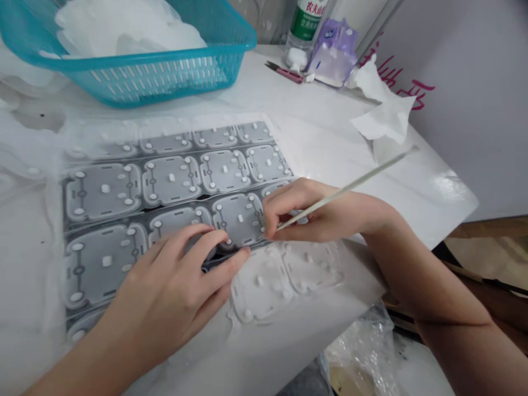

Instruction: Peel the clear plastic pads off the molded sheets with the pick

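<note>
A clear moulded sheet (103, 203), divided into rounded square cells with small white studs, lies over a dark backing on the white table. My left hand (181, 283) rests on it with its fingers spread, the tips at the edge of a lower cell. Between the closed fingers of my right hand (305, 212) is a thin pale stick (355, 184), slanting up to the right. The stick's lower tip meets the sheet near a cell corner, partly hidden by my fingers. Two translucent cells (264, 283) without dark backing lie below my right hand.
A turquoise basket (165, 71) of white translucent pieces stands at the back left. Behind the sheet are pink-handled snips (286, 72), a water bottle (304, 27), a purple tissue pack (334, 52) and crumpled tissue (383, 113). Clear plastic wrap (363, 346) sits below the table's front edge.
</note>
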`<state>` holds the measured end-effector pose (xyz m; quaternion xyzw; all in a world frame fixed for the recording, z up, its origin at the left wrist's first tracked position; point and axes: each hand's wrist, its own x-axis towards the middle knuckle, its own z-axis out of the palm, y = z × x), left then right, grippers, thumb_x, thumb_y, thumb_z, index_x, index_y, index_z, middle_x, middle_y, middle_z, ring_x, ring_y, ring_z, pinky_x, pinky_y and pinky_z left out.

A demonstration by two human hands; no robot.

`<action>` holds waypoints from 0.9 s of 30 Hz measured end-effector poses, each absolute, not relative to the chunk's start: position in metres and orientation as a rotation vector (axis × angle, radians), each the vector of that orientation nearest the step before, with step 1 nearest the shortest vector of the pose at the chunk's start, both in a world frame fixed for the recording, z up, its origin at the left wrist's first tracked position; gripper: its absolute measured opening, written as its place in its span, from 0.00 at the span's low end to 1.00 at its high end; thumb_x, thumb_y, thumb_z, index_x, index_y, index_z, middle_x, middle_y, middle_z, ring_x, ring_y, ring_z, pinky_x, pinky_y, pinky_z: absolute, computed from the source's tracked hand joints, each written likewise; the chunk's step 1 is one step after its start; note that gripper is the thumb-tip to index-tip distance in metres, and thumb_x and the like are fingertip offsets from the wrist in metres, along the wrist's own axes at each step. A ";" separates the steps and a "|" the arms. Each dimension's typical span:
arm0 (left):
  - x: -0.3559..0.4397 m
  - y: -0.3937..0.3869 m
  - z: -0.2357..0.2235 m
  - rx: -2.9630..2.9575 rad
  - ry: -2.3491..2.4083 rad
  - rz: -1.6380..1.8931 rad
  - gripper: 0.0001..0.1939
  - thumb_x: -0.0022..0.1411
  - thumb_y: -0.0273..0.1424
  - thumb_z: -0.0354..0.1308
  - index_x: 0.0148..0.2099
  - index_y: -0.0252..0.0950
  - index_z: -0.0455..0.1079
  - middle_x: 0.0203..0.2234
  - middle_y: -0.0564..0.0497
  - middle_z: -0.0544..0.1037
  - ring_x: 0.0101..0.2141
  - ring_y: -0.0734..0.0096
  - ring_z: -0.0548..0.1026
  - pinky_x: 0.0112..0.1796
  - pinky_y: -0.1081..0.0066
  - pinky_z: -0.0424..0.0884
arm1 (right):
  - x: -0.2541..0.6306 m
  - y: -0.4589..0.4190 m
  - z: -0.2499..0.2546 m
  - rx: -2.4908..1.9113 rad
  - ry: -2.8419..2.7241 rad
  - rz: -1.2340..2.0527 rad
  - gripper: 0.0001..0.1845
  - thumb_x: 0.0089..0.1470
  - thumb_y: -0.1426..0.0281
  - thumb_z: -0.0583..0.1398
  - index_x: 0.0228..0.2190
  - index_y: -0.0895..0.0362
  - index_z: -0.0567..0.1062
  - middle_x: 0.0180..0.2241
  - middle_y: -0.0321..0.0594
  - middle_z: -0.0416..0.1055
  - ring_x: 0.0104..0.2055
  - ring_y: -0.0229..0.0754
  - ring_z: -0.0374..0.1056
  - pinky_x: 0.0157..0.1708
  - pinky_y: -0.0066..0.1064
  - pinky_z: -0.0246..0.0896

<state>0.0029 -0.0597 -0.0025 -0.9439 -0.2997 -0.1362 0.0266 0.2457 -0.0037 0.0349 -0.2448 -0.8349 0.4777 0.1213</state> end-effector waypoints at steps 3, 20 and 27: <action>0.004 -0.059 -0.002 -2.914 -0.905 -0.444 0.13 0.62 0.31 0.50 0.47 0.43 0.71 0.40 0.45 0.74 0.44 0.50 0.70 0.33 0.57 0.71 | 0.242 -0.005 0.034 -0.673 -2.424 1.395 0.06 0.55 0.79 0.56 0.27 0.61 0.69 0.27 0.37 0.68 0.30 0.31 0.61 0.30 0.22 0.55; 0.002 -0.062 -0.005 -2.931 -0.951 -0.410 0.18 0.62 0.29 0.50 0.53 0.49 0.67 0.47 0.43 0.70 0.50 0.50 0.67 0.42 0.54 0.69 | 0.253 -0.001 0.030 -0.775 -2.388 1.467 0.05 0.55 0.74 0.58 0.28 0.63 0.70 0.28 0.37 0.69 0.28 0.30 0.62 0.27 0.20 0.55; 0.001 -0.064 -0.014 -3.076 -0.924 -0.385 0.24 0.63 0.28 0.45 0.59 0.53 0.60 0.57 0.46 0.64 0.60 0.46 0.57 0.52 0.41 0.58 | 0.235 -0.009 0.015 -0.616 -2.308 1.411 0.05 0.56 0.74 0.58 0.28 0.63 0.71 0.29 0.40 0.71 0.31 0.32 0.65 0.32 0.23 0.58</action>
